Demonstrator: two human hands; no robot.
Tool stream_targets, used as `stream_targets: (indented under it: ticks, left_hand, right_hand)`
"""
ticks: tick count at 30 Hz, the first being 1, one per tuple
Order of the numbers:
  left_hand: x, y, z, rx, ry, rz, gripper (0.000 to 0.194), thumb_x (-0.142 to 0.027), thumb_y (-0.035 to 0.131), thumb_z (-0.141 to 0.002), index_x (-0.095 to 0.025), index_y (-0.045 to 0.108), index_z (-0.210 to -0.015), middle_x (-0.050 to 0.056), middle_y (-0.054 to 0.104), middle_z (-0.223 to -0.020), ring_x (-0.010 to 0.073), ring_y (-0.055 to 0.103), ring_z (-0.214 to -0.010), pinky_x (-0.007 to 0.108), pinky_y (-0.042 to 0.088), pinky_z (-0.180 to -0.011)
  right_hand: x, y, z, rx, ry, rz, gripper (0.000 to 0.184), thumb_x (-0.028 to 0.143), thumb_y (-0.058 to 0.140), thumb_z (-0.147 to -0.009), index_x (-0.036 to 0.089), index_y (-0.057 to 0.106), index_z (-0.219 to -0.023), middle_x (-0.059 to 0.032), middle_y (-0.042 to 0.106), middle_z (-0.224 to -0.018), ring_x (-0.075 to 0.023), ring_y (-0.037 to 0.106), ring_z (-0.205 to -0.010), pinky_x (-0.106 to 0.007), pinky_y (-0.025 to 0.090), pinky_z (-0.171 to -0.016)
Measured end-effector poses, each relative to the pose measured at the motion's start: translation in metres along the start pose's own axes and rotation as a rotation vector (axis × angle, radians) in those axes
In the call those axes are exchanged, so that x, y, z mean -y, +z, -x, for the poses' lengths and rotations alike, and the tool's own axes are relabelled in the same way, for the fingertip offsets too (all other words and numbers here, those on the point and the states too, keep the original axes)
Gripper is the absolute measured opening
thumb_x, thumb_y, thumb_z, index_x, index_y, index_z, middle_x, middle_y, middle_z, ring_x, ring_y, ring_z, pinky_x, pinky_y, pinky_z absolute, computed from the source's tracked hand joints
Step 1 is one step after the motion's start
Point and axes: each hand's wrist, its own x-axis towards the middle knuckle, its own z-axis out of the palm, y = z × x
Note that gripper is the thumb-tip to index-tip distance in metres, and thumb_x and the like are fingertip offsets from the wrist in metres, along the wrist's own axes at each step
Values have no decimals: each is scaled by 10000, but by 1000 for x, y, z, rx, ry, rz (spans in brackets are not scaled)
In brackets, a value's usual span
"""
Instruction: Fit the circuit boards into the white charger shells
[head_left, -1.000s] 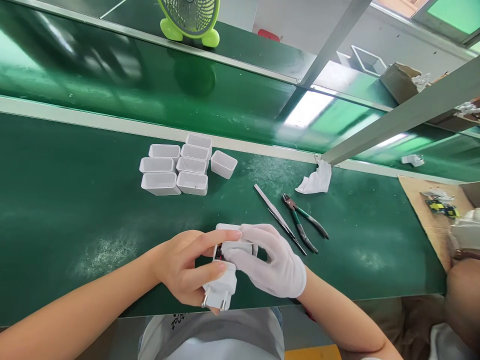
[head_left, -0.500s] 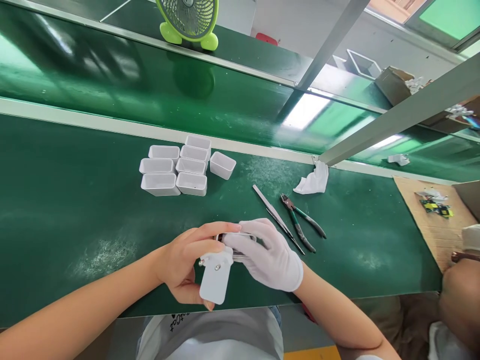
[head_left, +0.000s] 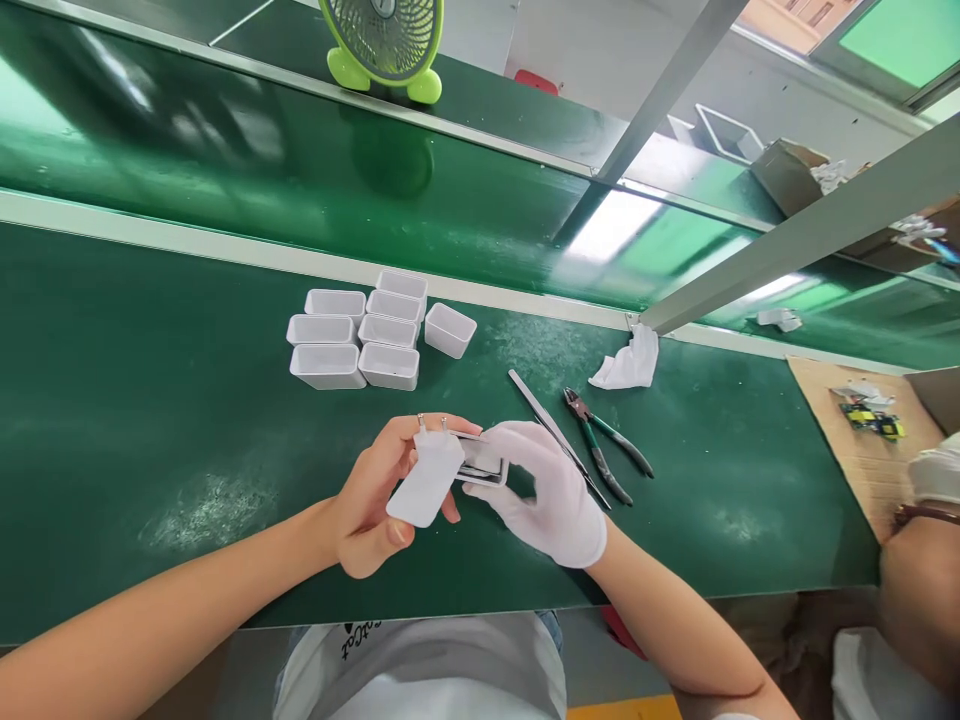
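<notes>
Between my hands is a white power adapter, its case [head_left: 491,480] open on one side with a silvery, dark-edged insert visible within. A flat white cover [head_left: 426,485] with two metal plug pins stands out at its left end. My bare left hand [head_left: 375,500] is closed around the cover and that end of the adapter, thumb at the front and fingers partly hidden behind. With thumb and fingers, my right hand [head_left: 551,495], in a white glove, grips the right end of the case. Whether cover and case are joined I cannot tell.
Several empty white cases [head_left: 326,365] stand grouped toward the back. Tweezers [head_left: 547,420] and green-handled cutters [head_left: 604,440] lie right of my hands. A crumpled white cloth [head_left: 630,362] sits by the post. Cardboard [head_left: 832,430] holds circuit boards; another person's arm [head_left: 919,580] is at the right.
The white cover has turned so its pins now point up and away from me. My left hand has shifted its hold, and the open side of the case shows more.
</notes>
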Motion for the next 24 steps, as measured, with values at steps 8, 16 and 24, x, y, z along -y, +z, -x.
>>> stream_targets:
  ticks: [8,16,24]
  left_hand:
    - [6,-3,3,62,99,-46,629,-595,658,-864,-226,469,-1336,188,526,-1357,234,691,-858,329,600,-613]
    - [5,-9,0,163,264,-172,792,-539,808,-755,-201,468,-1385,189,579,-1312,294,667,-1080,374,633,-800]
    - [-2,-10,-10,74,298,-743,604,-420,656,-881,-171,423,-1379,218,573,-1357,256,703,-997,305,609,-679]
  right_hand:
    - [1,-2,-2,-5,-33,-32,199,217,621,-980,253,578,-1171,-81,671,-1014,-216,670,-904,-333,605,-726]
    - [1,-1,2,-102,-137,-128,110,158,568,-970,246,509,-940,-94,666,-1084,-206,694,-935,-364,610,-744]
    - [-4,3,1,-42,17,-11,306,165,565,-968,250,528,-1259,-99,677,-1101,-220,684,-952,-352,608,-762]
